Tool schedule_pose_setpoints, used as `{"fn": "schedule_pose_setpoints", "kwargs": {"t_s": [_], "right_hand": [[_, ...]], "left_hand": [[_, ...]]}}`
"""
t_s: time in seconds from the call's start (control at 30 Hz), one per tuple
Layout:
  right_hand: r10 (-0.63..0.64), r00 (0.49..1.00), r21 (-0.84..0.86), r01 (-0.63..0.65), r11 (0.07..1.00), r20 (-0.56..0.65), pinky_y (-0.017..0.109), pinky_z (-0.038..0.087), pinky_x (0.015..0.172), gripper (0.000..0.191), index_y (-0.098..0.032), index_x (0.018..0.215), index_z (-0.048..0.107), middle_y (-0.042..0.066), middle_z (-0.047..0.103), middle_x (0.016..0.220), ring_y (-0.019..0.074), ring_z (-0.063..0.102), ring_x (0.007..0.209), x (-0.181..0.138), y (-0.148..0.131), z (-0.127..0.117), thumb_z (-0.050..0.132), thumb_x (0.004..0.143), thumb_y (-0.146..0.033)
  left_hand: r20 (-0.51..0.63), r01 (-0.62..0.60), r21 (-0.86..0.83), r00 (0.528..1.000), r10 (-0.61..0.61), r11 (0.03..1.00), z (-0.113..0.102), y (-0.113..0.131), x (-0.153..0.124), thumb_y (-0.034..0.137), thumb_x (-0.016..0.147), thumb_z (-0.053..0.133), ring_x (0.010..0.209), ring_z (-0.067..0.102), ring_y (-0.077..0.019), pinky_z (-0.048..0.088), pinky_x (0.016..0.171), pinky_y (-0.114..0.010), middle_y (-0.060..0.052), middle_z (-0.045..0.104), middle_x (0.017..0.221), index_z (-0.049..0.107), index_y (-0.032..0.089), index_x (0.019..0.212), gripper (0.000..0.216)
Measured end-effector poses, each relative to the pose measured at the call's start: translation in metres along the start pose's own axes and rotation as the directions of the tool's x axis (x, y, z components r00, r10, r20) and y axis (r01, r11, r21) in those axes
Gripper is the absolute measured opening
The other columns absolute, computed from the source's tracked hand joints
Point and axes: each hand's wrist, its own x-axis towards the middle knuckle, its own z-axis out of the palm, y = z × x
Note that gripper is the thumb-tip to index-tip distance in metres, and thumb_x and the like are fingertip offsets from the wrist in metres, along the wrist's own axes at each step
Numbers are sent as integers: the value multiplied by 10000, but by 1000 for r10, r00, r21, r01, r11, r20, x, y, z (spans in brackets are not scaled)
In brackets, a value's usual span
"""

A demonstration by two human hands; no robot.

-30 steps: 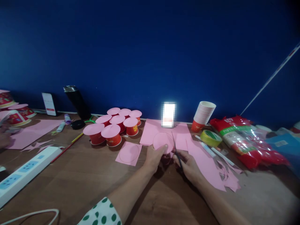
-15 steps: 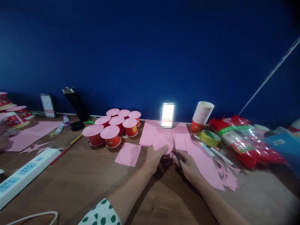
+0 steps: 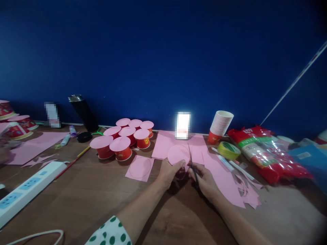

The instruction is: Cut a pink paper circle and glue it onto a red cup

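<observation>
Left hand (image 3: 167, 173) pinches pink disc (image 3: 177, 153) right of capped cups (image 3: 122, 142); right hand (image 3: 206, 180) grips scissors (image 3: 192, 164) at its rim. Mid-trim, I'd say; next snip needs disc rotated.

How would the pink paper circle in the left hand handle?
Pinched at its lower edge by the left hand, the pink paper circle stands up unsupported: probably light, slightly stiff. The scissors in the right hand meet its edge, so it likely cuts and creases easily.
</observation>
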Motion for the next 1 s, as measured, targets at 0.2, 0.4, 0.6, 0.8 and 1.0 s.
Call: {"fn": "schedule_pose_setpoints", "kwargs": {"t_s": [0.2, 0.4, 0.6, 0.8, 1.0], "right_hand": [[-24, 999, 14, 24, 1000, 25, 218, 382, 447, 499, -136, 1083, 631, -42, 507, 549, 93, 443, 466, 1, 3, 0, 707, 725, -476], [-33, 999, -40, 34, 999, 17, 226, 408, 461, 511, -141, 1099, 636, -44, 509, 541, 96, 448, 461, 1, 3, -1, 691, 733, -492], [-59, 998, -75, 59, 995, 4, 235, 419, 459, 504, -157, 1064, 669, -32, 527, 535, 109, 473, 460, 0, 1, 0, 681, 717, -523], [-34, 999, -47, 36, 998, 29, 220, 392, 444, 481, -153, 1085, 648, -25, 540, 569, 103, 463, 472, 0, 0, 0, 685, 735, -481], [-24, 998, 6, 24, 1000, 60, 206, 385, 463, 468, -161, 1105, 625, -32, 532, 599, 93, 457, 500, 1, 5, -2, 688, 751, -462]], "left_hand": [[-2, -11, -18, 1000, 11, 1000, 0, -3, 1, 318, 577, 795, 457, 512, -87, 423, 451, -203, -28, 624, 541, 683, 84, 690, 283], [-14, -5, -3, 1000, 5, 1000, -4, -14, 7, 377, 602, 783, 494, 554, -111, 449, 468, -224, -73, 662, 631, 700, 59, 774, 371], [-27, -17, -1, 1000, 17, 1000, -3, -13, 6, 380, 650, 751, 488, 548, -103, 436, 453, -208, -58, 642, 603, 690, 59, 754, 343], [-16, -17, -31, 1000, 17, 999, -1, -8, 3, 334, 601, 791, 503, 537, -95, 446, 482, -211, -51, 653, 635, 691, 73, 777, 330], [3, 15, -35, 1000, -15, 999, -2, -9, 3, 359, 622, 769, 450, 498, -86, 409, 438, -210, -33, 604, 560, 676, 63, 747, 335]]}}
